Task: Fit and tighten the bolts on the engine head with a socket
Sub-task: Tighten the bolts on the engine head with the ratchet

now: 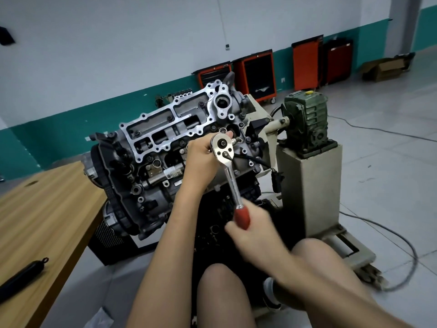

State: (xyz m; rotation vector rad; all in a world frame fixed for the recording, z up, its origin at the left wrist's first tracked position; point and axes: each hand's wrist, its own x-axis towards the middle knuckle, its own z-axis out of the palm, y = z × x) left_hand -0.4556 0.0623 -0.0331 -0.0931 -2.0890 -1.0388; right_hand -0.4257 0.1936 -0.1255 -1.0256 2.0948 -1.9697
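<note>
Tiled floor [378, 176]; chrome, red-handled ratchet [230, 176].

Chrome ratchet [228, 172] w/ red grip on tilted engine head [165, 129].

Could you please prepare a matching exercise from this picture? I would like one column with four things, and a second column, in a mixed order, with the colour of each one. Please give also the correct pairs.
Column one
1. ratchet
2. gearbox
3. tool cabinet
4. table

Column two
A. green
B. light brown wood
C. silver, with a red grip
D. orange frame, black front

Right pairs: 1-C, 2-A, 3-D, 4-B
</note>
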